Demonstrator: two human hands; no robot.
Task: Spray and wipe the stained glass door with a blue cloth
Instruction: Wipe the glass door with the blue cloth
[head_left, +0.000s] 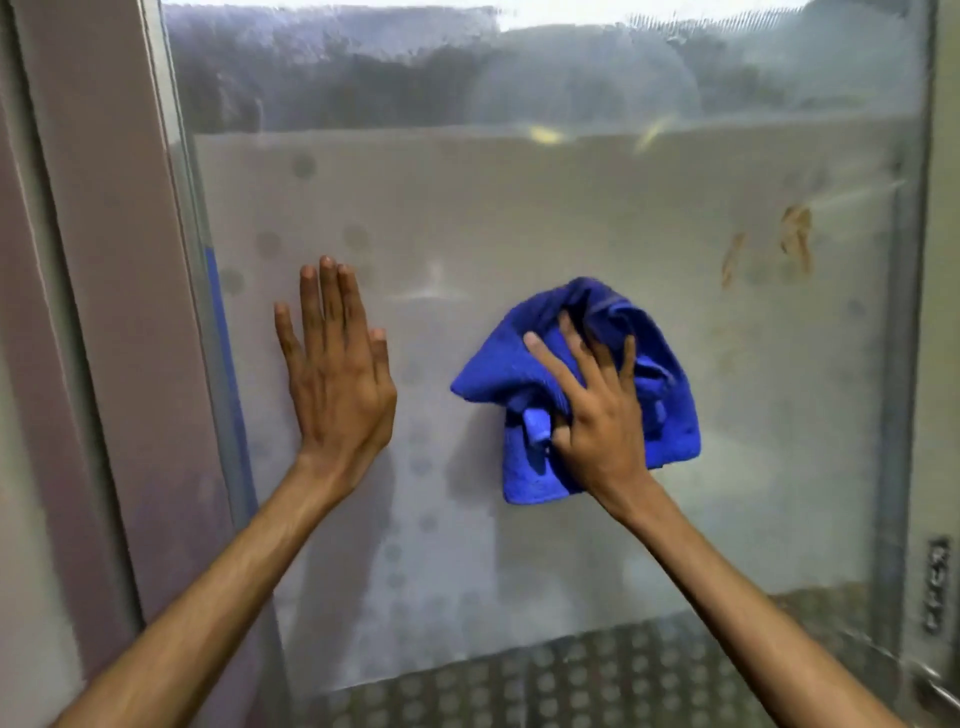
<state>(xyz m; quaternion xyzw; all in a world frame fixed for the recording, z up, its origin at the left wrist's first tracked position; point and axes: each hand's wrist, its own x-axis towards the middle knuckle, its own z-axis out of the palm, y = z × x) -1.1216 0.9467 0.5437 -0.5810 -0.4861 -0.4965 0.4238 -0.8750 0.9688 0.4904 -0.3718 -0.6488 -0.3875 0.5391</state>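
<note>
The glass door (519, 218) fills the view, its pane frosted and dotted with faint grey circles. Brown smeared stains (795, 244) sit on the pane at the upper right. My left hand (337, 374) lies flat on the glass at the left, fingers straight and together. My right hand (597, 410) presses a crumpled blue cloth (660, 395) against the middle of the pane, fingers spread over it and the thumb tucked into a fold. The cloth lies down and to the left of the stains, apart from them. No spray bottle is in view.
A wide pale door frame (109, 312) runs down the left side. A metal edge strip (904, 364) borders the pane on the right, with a handle plate (937, 582) lower down. Studded metal flooring (571, 680) shows through the glass at the bottom.
</note>
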